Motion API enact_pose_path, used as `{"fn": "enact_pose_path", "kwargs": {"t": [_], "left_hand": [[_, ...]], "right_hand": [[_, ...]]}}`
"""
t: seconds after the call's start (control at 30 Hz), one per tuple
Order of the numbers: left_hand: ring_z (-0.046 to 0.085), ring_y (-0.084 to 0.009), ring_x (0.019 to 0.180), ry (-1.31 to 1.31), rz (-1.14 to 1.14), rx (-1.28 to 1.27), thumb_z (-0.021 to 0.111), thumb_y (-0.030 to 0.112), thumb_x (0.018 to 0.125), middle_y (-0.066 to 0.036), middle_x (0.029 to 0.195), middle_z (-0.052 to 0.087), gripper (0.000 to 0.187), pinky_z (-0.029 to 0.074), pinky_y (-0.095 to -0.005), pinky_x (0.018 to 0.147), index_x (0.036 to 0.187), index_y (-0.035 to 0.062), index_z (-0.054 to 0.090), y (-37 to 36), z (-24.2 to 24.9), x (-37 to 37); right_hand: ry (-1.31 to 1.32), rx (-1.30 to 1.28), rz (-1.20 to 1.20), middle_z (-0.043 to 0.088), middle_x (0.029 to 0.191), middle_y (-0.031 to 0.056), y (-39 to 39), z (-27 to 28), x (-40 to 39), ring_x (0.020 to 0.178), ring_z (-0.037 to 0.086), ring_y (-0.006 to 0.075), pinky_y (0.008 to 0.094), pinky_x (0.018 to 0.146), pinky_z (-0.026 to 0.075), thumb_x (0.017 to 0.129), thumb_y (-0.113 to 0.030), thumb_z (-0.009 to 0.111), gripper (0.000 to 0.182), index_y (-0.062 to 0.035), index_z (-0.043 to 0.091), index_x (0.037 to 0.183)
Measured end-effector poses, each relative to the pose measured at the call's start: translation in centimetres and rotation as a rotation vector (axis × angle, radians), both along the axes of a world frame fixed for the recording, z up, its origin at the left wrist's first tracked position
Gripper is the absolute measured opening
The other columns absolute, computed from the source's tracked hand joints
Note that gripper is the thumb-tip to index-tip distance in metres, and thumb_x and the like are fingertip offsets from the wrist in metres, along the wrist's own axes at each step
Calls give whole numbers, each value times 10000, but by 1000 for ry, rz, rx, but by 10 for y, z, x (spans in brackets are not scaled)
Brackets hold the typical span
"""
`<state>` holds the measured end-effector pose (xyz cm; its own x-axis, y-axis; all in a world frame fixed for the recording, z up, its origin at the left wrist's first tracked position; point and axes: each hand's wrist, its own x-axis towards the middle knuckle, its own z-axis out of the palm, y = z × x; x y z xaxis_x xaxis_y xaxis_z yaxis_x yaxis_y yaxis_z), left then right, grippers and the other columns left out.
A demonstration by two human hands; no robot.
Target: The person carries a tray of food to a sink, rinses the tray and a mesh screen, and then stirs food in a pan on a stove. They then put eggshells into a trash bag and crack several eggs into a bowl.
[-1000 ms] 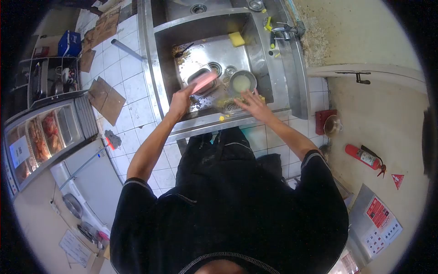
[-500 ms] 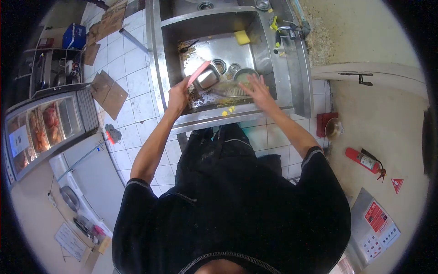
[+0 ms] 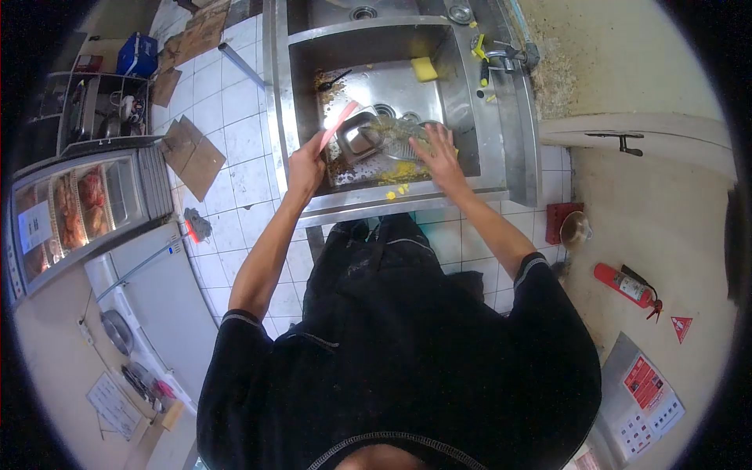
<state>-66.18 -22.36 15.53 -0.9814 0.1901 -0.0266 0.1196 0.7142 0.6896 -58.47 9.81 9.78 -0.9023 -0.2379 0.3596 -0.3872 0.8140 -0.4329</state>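
At the left side of the steel sink point(image 3: 313, 211), my left hand point(image 3: 307, 166) is closed round a pink strip-like object point(image 3: 338, 124), which slants up toward the drain. Beside it a small rectangular metal container point(image 3: 361, 141) lies in the basin. My right hand point(image 3: 441, 160) has its fingers spread over the right part of the basin, at a clear, ridged item point(image 3: 401, 145); whether it touches the item is unclear. Yellow scraps point(image 3: 403, 171) and brown food bits lie on the basin floor.
A yellow sponge point(image 3: 424, 69) and a dark utensil point(image 3: 335, 80) lie farther back in the basin. The tap point(image 3: 501, 55) stands on the right rim, with a yellow-and-black item point(image 3: 482, 66) beside it. Flattened cardboard point(image 3: 193, 157) is on the floor at left.
The metal container looks more tilted or lower beside the pink object. The round bowl near my right hand no longer shows clearly. The whole view has shifted slightly.
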Motion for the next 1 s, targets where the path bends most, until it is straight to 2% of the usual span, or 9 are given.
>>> {"fn": "enact_pose_path", "kwargs": {"t": [0.1,0.2,0.27,0.4,0.5,0.6,0.8,0.9,1.0], "left_hand": [[617,-445,940,24,16,0,459,-77,762,-257,1014,634,554,493,-477,794,1249,145,603,3,5,0],[647,-416,914,-6,45,-29,465,-69,776,-248,1002,649,527,506,-446,792,1247,122,607,3,17,-4],[674,-368,894,-17,75,30,472,-65,784,-234,985,667,504,514,-412,788,1239,99,613,3,22,-3],[671,-218,893,-15,201,155,542,-36,816,-179,983,705,445,509,-330,808,1248,48,613,-1,24,-9],[643,-152,883,-5,295,286,589,11,889,-117,992,702,359,501,-285,780,1248,5,606,-8,1,-12],[629,-124,887,-149,358,541,568,98,974,-42,1007,663,253,507,-282,736,1203,-3,601,-28,-30,-14],[624,-144,935,-579,459,1082,522,278,1012,-34,1060,617,335,547,-327,815,1229,22,534,-10,-48,-29],[623,-170,997,-684,390,1201,490,349,1014,-47,1138,604,408,553,-352,861,1274,34,490,6,-73,-47],[619,-187,1026,-745,363,1309,496,324,1013,-74,1203,595,369,545,-354,867,1255,45,497,30,-85,-54]], "right_hand": [[-181,96,223,323,1524,193,-13,-18,33,1379,347,429,582,1136,237,824,59,509,680,-266,488,1421],[-298,-36,145,357,1497,207,-6,-24,19,1378,353,415,501,1135,292,808,82,509,702,-246,479,1427],[-295,-175,-17,408,1451,223,1,12,-2,1356,389,402,443,1116,330,799,81,517,711,-236,470,1433],[-288,-285,-370,503,1343,244,36,-8,-26,1282,470,378,366,1049,397,828,58,519,667,-193,452,1443],[-316,-436,-599,544,1298,215,65,-26,-36,1190,539,334,358,1006,419,906,20,496,538,-119,462,1424],[-359,-839,-672,570,1270,167,84,-25,-40,1125,570,313,359,977,436,956,-17,463,453,-66,457,1406],[-1006,-1504,-564,583,1238,161,84,2,-76,1110,582,270,377,964,454,987,-58,458,434,-62,407,1418],[-1010,-1394,-586,575,1251,164,52,60,-96,1123,579,260,421,931,471,1002,-93,452,461,-80,350,1451],[-832,-1215,-461,567,1259,157,58,17,-97,1137,574,280,489,885,475,1004,-117,450,484,-107,318,1470]]}}
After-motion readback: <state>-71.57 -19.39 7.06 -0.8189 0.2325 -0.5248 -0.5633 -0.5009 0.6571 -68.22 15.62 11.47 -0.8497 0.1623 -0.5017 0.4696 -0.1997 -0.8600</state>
